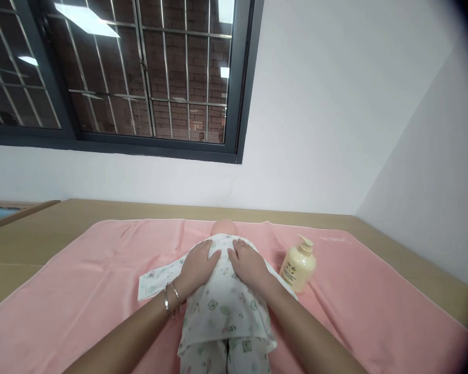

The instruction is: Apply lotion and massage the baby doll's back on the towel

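Note:
A baby doll in white printed clothes (226, 306) lies along the middle of a pink towel, its bare head (224, 227) at the far end. My left hand (198, 264) rests flat on the left side of its upper body, fingers pointing away from me. On the right side of the same upper body lies my right hand (248, 262), also flat with fingers stretched out. One white sleeve (156, 280) reaches out to the left, beyond my left wrist. The doll's face does not show.
A pale yellow pump bottle (298, 266) stands on the pink towel (101, 291), right of my right hand. Under the towel is a tan surface (35, 244). A white wall (315, 114) and a barred window (148, 78) rise behind it.

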`<state>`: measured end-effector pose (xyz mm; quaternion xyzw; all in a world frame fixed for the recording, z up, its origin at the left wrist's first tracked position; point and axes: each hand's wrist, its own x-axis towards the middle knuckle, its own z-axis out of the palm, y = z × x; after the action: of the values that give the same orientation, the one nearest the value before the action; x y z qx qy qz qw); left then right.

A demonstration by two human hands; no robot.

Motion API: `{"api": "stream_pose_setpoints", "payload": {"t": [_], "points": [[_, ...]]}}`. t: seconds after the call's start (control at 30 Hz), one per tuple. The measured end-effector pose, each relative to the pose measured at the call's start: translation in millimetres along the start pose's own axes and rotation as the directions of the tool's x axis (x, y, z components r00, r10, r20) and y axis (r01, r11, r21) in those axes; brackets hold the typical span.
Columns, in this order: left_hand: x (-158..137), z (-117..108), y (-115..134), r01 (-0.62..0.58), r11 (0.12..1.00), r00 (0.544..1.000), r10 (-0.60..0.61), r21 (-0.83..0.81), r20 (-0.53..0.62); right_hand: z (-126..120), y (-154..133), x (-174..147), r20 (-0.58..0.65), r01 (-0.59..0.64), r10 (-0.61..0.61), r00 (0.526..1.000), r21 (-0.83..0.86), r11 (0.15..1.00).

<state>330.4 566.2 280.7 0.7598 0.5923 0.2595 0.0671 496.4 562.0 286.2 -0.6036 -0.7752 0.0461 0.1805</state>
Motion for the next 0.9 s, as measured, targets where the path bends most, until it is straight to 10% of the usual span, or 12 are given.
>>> {"api": "stream_pose_setpoints", "payload": {"t": [0.23, 0.5, 0.8, 0.9], "points": [[-23.3, 7.5, 13.5, -0.308, 0.936, 0.951, 0.299, 0.174, 0.074, -4.2, -32.6, -36.2, 0.098, 0.318, -0.304, 0.948, -0.193, 0.928], [-1.0, 10.6, -3.7, -0.018, 0.997, 0.999, 0.016, 0.08, 0.03, -2.1, 0.0, -3.0, -0.036, 0.019, -0.02, 0.999, -0.029, 0.999], [-30.1, 4.5, 19.9, -0.286, 0.93, 0.958, 0.27, 0.232, 0.101, -0.7, -30.5, -36.5, 0.095, 0.276, -0.26, 0.961, -0.233, 0.933], [-19.3, -1.7, 14.6, -0.188, 0.969, 0.98, 0.175, 0.159, 0.09, -6.5, -21.7, -28.7, 0.048, 0.194, -0.189, 0.981, -0.152, 0.969]]}}
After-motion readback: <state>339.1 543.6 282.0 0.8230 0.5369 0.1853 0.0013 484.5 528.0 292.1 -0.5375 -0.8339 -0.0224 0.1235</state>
